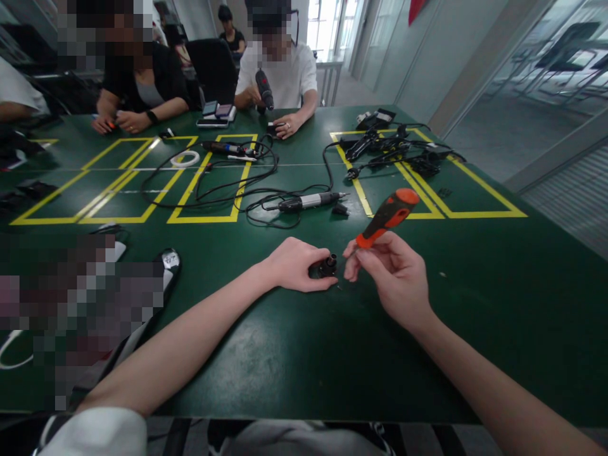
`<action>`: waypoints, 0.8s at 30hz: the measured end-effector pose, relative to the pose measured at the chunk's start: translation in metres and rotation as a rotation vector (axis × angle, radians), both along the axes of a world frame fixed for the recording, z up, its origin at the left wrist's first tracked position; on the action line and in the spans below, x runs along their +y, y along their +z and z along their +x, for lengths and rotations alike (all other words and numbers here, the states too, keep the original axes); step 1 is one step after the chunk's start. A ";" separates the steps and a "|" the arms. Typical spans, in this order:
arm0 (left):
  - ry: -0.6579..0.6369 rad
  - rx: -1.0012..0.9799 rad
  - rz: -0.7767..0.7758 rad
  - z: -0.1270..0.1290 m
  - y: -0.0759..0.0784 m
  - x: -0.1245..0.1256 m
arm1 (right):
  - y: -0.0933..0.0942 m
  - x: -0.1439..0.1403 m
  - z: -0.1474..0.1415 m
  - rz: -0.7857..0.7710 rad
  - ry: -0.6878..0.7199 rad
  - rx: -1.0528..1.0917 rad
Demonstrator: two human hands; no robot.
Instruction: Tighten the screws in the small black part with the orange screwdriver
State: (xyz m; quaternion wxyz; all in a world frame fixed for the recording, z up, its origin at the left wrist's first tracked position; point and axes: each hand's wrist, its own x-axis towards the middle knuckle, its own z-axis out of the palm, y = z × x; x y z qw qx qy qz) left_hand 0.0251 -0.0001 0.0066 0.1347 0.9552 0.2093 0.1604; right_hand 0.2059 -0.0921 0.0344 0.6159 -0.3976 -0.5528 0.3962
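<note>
My left hand (298,265) rests on the green table, its thumb and fingers wrapped round a small black part (327,266) with a short round stub on top. Just to the right, my right hand (396,272) pinches an orange and black screwdriver (387,218) near the base of its handle. The handle leans up and to the right. Its shaft is mostly hidden by my fingers, and the tip does not show clearly. A small gap separates the two hands.
An electric screwdriver (308,201) with a black cable lies beyond my hands. Tangled cables and black parts (384,145) are heaped at the back right. Yellow tape (204,220) marks boxes on the table (266,354). Across it, a person in white (304,76) holds a power tool (264,88).
</note>
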 end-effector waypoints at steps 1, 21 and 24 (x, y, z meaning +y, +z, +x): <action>0.002 0.004 0.003 0.000 0.000 0.000 | 0.001 0.000 0.000 -0.003 0.005 -0.005; 0.003 0.028 0.003 0.000 0.002 -0.001 | 0.002 -0.002 0.000 -0.029 -0.030 -0.054; 0.007 0.025 0.011 0.000 0.002 -0.001 | 0.002 -0.001 0.001 -0.035 -0.013 -0.074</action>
